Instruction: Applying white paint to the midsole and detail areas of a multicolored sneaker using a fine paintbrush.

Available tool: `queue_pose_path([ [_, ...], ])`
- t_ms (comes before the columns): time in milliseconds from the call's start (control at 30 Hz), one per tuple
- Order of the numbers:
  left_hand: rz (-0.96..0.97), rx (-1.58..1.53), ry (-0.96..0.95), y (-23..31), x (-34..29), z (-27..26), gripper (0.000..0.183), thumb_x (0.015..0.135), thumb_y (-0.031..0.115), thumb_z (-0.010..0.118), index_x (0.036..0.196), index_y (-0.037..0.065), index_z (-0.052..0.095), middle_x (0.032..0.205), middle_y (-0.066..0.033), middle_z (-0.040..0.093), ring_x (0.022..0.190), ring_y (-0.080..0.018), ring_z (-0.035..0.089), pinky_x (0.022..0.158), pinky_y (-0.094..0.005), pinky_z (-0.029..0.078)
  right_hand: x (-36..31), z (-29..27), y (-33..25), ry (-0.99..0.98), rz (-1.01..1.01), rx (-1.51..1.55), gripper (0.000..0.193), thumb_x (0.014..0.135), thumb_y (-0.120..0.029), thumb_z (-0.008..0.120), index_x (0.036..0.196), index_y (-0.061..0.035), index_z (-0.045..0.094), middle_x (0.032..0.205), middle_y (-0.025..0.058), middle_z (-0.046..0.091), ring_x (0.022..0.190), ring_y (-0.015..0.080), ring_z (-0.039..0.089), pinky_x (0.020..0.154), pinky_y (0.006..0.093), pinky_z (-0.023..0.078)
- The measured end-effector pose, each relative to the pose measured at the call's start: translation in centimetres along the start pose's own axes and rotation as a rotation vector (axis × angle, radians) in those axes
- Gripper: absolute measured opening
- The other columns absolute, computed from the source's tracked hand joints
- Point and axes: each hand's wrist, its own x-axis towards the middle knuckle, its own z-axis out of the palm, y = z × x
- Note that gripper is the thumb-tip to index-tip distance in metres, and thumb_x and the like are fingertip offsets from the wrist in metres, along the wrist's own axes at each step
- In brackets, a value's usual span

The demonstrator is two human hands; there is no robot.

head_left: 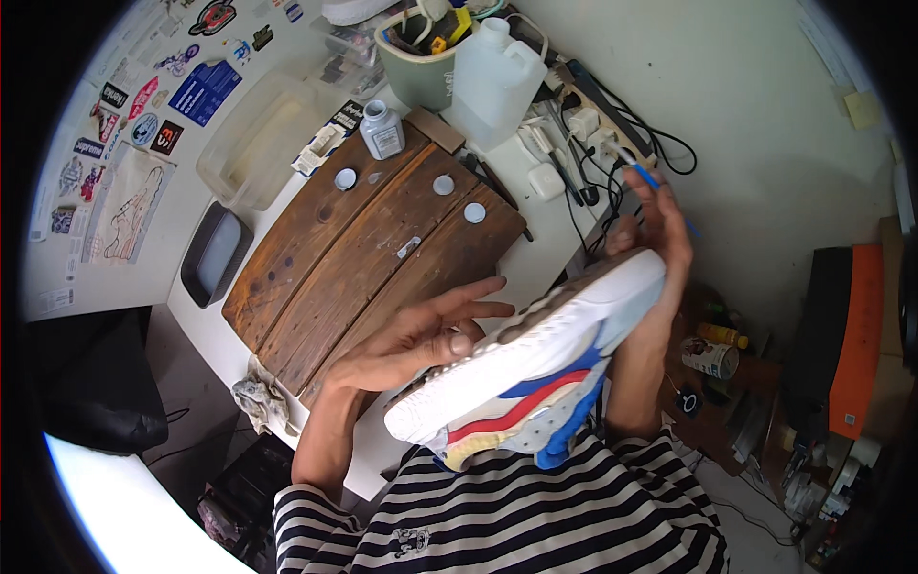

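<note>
Beneath the hands, worktop (206, 325): white, running from near the person's body back to the wall.
Wooden board (316, 258): brown planks lying flat on the worktop, marked with pale spots.
Shoe (535, 368): held up off the worktop in front of the striped shirt (507, 521), tilted on its side, tread facing the board, red, blue and yellow upper toward the person.
Clear bin (215, 158): beyond the board, on the left.
Jug (492, 86): translucent, near the board's far right corner.
Left hand (421, 340): fingers loosely spread, thumb at the sole's edge; cannot tell whether it bears any weight.
Right hand (660, 225): curled at the shoe's upper right end, with a brush pinched between the fingers.
Bottle (382, 134): grey-white, uncapped, standing at the board's far edge.
Brush (644, 175): slim, blue-handled, clear of the shoe.
Pale discs (443, 185): three, round, set apart on the board.
</note>
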Motion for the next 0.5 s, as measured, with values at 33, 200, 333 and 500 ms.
queue_pose_path([
  [33,0.005,0.003,-0.017,-0.7,0.3,0.3,0.102,0.095,0.076,0.052,0.161,-0.001,0.038,0.154,-0.0282,0.051,0.142,-0.0335,0.051,0.118,-0.0439,0.038,-0.4,0.7,0.2,-0.028,0.041,0.027,0.047,0.105,-0.039,0.060,0.135,-0.0027,0.057,0.124,0.0128,0.069,0.059,0.0140,0.062,0.048,0.0278,0.051],
  [200,-0.095,-0.338,0.106,-5.1,0.2,1.7,0.105,0.095,0.080,0.048,0.159,-0.003,0.039,0.153,-0.0256,0.052,0.141,-0.0333,0.050,0.117,-0.0429,0.040,-0.7,2.0,0.6,-0.036,0.113,-0.021,0.042,0.108,-0.034,0.057,0.134,-0.0010,0.056,0.120,0.0158,0.071,0.059,0.0194,0.066,0.050,0.0297,0.055],
  [333,-0.063,-0.233,0.077,-3.9,0.6,1.5,0.104,0.096,0.079,0.047,0.156,-0.005,0.043,0.151,-0.0243,0.055,0.140,-0.0348,0.051,0.117,-0.0423,0.040,0.1,1.4,0.7,-0.111,0.109,-0.022,0.042,0.108,-0.033,0.058,0.134,-0.0012,0.055,0.121,0.0168,0.071,0.064,0.0220,0.069,0.054,0.0321,0.059],
  [500,-0.078,-0.405,0.194,-5.8,1.7,-0.2,0.091,0.100,0.069,0.052,0.152,-0.005,0.047,0.146,-0.0225,0.060,0.132,-0.0310,0.059,0.115,-0.0401,0.045,2.1,-0.5,1.8,-0.155,0.298,0.317,0.036,0.109,-0.029,0.058,0.135,-0.0044,0.056,0.124,0.0132,0.071,0.100,0.0234,0.073,0.090,0.0404,0.061],
])
